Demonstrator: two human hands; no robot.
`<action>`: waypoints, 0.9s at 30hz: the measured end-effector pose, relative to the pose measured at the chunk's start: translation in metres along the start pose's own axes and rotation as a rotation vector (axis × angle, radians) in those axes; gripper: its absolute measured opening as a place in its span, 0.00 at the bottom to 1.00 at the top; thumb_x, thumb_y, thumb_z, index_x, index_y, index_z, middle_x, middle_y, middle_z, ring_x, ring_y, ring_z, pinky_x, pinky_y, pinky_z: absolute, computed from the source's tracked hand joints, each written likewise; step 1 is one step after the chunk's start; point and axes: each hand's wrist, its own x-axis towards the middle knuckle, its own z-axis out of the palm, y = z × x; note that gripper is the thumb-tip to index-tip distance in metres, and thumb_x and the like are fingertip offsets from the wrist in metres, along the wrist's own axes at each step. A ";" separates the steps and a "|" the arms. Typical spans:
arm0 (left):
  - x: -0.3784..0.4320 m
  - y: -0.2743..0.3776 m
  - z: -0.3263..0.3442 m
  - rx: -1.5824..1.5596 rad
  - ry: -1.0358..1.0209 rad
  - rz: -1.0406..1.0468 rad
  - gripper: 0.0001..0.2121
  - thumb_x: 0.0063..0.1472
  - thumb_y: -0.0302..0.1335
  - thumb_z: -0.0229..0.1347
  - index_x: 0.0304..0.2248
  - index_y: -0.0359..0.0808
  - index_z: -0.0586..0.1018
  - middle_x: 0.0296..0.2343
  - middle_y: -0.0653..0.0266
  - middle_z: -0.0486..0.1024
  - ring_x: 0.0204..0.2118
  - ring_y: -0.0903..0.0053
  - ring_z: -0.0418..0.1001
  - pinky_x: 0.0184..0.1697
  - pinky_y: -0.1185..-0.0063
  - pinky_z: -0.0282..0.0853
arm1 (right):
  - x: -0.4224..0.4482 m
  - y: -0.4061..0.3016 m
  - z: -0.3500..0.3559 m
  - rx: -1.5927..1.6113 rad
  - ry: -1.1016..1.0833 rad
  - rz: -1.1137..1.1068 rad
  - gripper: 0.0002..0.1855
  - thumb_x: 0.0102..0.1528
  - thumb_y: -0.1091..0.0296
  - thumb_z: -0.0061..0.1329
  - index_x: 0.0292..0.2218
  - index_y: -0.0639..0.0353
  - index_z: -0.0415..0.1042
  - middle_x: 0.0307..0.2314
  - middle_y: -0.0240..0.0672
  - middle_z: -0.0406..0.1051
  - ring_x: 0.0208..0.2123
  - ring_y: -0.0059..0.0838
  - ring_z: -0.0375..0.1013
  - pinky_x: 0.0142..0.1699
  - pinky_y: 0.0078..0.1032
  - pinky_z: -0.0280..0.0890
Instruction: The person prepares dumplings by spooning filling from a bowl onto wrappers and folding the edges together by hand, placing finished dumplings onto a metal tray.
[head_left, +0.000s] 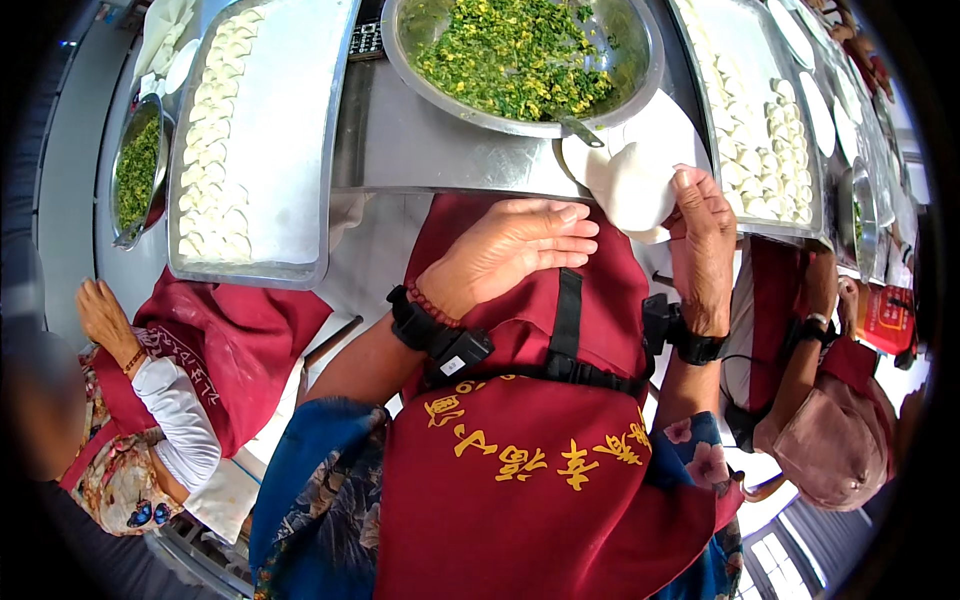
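Note:
My right hand (701, 214) pinches the edge of a thin white dough wrapper (637, 184) between thumb and fingertips. The wrapper hangs over the table's front edge, partly over more white dough (589, 161) and a white flat surface (671, 124). Just left of it, my left hand (517, 244) is held out with the palm turned up and holds nothing; its fingertips are apart from the wrapper. Beyond both hands stands a steel bowl (401, 56) of chopped green and yellow filling (517, 60). A flat metal spreader (581, 133) leans over its near rim.
Metal trays flank the bowl: the left tray (289, 165) and right tray (757, 75) carry rows of folded dumplings (206, 157). Another filling bowl (139, 172) stands far left. One person's hand (105, 315) rests at left; another person (825, 420) sits at right. A black remote (366, 39) lies behind.

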 end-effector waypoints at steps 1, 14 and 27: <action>0.002 -0.003 0.000 -0.015 -0.035 0.019 0.22 0.63 0.30 0.52 0.52 0.25 0.66 0.49 0.46 0.69 0.53 0.59 0.67 0.59 0.61 0.61 | -0.005 -0.001 0.010 0.102 -0.060 0.045 0.12 0.61 0.62 0.48 0.39 0.63 0.71 0.31 0.29 0.74 0.33 0.18 0.73 0.42 0.21 0.69; 0.001 -0.012 -0.002 -0.185 -0.064 0.306 0.25 0.64 0.32 0.52 0.55 0.27 0.63 0.52 0.55 0.67 0.56 0.65 0.65 0.62 0.60 0.56 | -0.015 0.016 0.047 -0.055 -0.126 -0.008 0.09 0.59 0.69 0.51 0.39 0.64 0.72 0.34 0.33 0.75 0.34 0.20 0.73 0.42 0.18 0.68; -0.047 0.035 0.004 -0.183 0.104 0.361 0.21 0.65 0.29 0.47 0.53 0.23 0.64 0.49 0.45 0.69 0.54 0.58 0.68 0.58 0.61 0.63 | 0.029 -0.018 0.078 -1.128 -0.139 -0.969 0.13 0.50 0.60 0.58 0.34 0.59 0.76 0.31 0.36 0.77 0.46 0.40 0.72 0.56 0.38 0.59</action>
